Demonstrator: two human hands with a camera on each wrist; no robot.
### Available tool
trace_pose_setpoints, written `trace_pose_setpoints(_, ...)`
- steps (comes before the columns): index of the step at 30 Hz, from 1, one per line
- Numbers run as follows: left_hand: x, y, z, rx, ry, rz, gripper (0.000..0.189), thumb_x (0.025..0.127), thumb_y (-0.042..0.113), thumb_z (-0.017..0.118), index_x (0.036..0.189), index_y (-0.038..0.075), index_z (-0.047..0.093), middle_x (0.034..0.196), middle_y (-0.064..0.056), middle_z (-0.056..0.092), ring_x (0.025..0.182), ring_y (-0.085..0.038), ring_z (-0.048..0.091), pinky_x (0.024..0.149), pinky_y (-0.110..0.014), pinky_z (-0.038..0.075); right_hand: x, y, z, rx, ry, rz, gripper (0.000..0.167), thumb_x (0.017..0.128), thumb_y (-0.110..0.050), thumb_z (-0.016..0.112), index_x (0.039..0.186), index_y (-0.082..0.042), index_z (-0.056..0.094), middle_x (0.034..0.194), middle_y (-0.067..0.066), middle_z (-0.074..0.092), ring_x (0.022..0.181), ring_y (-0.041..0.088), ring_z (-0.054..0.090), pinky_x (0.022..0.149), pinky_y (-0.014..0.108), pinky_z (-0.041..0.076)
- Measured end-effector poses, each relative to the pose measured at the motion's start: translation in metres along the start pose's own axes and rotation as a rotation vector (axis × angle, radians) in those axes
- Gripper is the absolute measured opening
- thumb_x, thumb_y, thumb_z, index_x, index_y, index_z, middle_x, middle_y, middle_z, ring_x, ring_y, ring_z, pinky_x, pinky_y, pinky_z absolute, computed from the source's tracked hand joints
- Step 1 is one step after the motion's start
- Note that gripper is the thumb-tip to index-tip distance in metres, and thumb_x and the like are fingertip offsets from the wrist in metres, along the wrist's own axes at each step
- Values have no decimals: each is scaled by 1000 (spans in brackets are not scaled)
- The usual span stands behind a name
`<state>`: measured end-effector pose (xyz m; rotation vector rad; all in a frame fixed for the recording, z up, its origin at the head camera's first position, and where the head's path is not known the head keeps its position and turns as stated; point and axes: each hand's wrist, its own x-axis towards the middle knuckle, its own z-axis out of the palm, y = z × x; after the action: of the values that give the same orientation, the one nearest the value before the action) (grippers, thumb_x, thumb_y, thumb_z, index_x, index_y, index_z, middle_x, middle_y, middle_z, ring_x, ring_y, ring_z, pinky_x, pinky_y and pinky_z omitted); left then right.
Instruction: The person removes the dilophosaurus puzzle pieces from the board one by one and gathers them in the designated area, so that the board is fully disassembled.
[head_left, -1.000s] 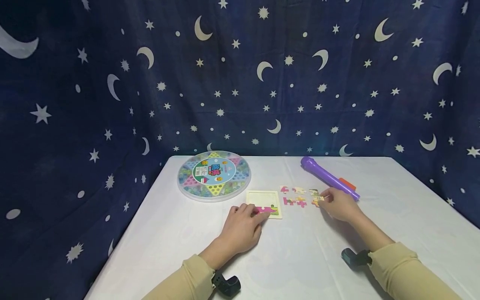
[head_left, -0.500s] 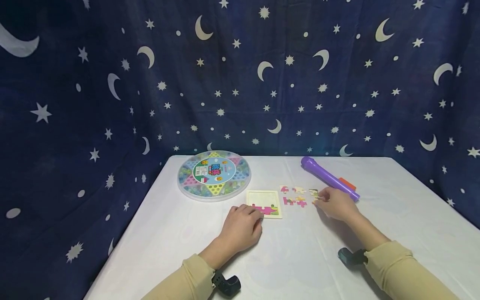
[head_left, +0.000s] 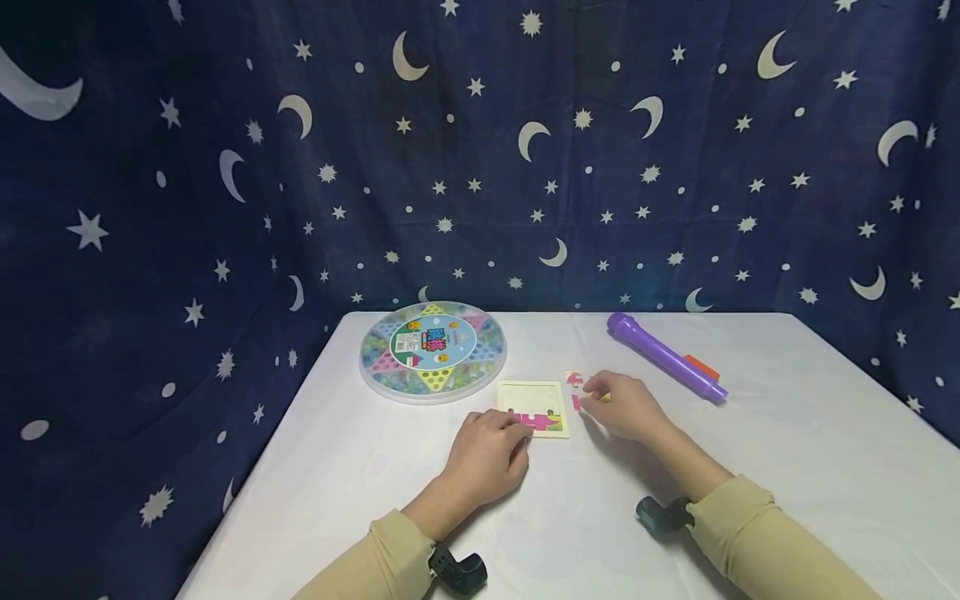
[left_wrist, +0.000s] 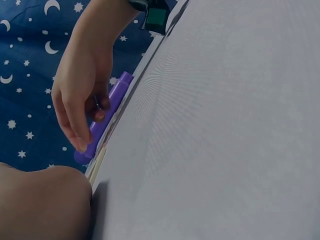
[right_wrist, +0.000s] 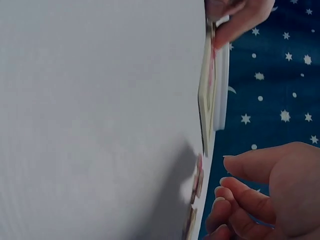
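While gripping the puzzle tray (head_left: 534, 397) with curled fingers of the left hand (head_left: 486, 454), holds the right hand (head_left: 626, 406) — with fingers parted — above loose pieces (head_left: 574, 379) on the tabletop (head_left: 585, 517).

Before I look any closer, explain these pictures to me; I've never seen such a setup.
No machine here: a person works bare-handed. The wide picture comes from a head camera; the tilted two from wrist cameras. On the white table lie a partly filled puzzle tray, loose puzzle pieces, a round game box and a purple microphone-shaped toy. The left hand rests at the puzzle tray's near-left corner. The right hand is by the loose puzzle pieces; nothing shows in its grip.
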<state>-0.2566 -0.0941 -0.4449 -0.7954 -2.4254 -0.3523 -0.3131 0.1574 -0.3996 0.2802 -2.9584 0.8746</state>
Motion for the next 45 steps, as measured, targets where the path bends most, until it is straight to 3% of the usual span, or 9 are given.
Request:
trace_pose_setpoints(10, 3, 0, 1, -64, 34, 2, 17, 88, 18, 70, 104, 15, 77, 96, 4, 76, 92, -15, 71, 80, -39, 51, -2, -11, 10, 6, 0, -52, 21, 93, -20, 72, 108, -6, 71, 95, 4, 67, 94, 25, 63, 87, 49, 52)
trace_pose_setpoints(15, 3, -2, 3, -62, 64, -19, 23, 87, 15, 70, 109, 11, 74, 94, 1, 76, 88, -14, 72, 78, -40, 52, -1, -17, 14, 10, -11, -144, 22, 92, -19, 72, 109, -5, 72, 94, 2, 68, 94, 24, 65, 87, 49, 52)
trace_pose_setpoints(21, 2, -5, 3, -78, 75, -48, 24, 87, 14, 69, 111, 10, 70, 87, 1, 74, 81, -15, 72, 78, -40, 53, 3, -33, 24, 3, -99, -285, 23, 93, -20, 75, 112, -9, 75, 92, -3, 68, 88, 18, 61, 86, 48, 51)
trace_pose_setpoints(27, 1, -6, 3, -83, 80, -54, 29, 87, 14, 68, 116, 8, 70, 83, 1, 74, 77, -15, 71, 78, -40, 53, 6, -49, 37, -48, -162, -403, 25, 94, -21, 75, 117, -12, 75, 91, -5, 66, 86, 17, 58, 81, 40, 50)
trace_pose_setpoints(32, 2, -6, 4, -104, 97, -104, 25, 85, 14, 68, 109, 9, 69, 76, 2, 68, 73, -19, 67, 71, -38, 52, 9, -56, 39, -90, -168, -467, 22, 94, -21, 75, 115, -13, 76, 91, -3, 66, 87, 19, 59, 79, 38, 49)
trace_pose_setpoints(38, 1, -9, 4, -177, 101, -179, 26, 83, 13, 68, 109, 11, 68, 71, 3, 67, 66, -18, 65, 59, -36, 50, 16, -62, 35, -89, -253, -466, 26, 92, -17, 77, 117, -9, 74, 88, -3, 69, 81, 16, 59, 77, 35, 50)
trace_pose_setpoints(42, 1, -13, 2, -241, 92, -214, 31, 82, 9, 70, 113, 10, 67, 84, 1, 72, 73, -17, 67, 64, -35, 53, 20, -67, 33, -77, -309, -429, 31, 91, -14, 77, 121, -9, 72, 87, -2, 71, 79, 14, 61, 77, 36, 52)
trace_pose_setpoints(45, -2, -17, -3, -224, 64, -237, 33, 84, 12, 73, 116, 9, 67, 99, -3, 71, 89, -20, 67, 76, -38, 54, 22, -70, 34, -88, -335, -420, 34, 91, -11, 76, 125, -9, 70, 89, -1, 72, 82, 15, 63, 81, 38, 53)
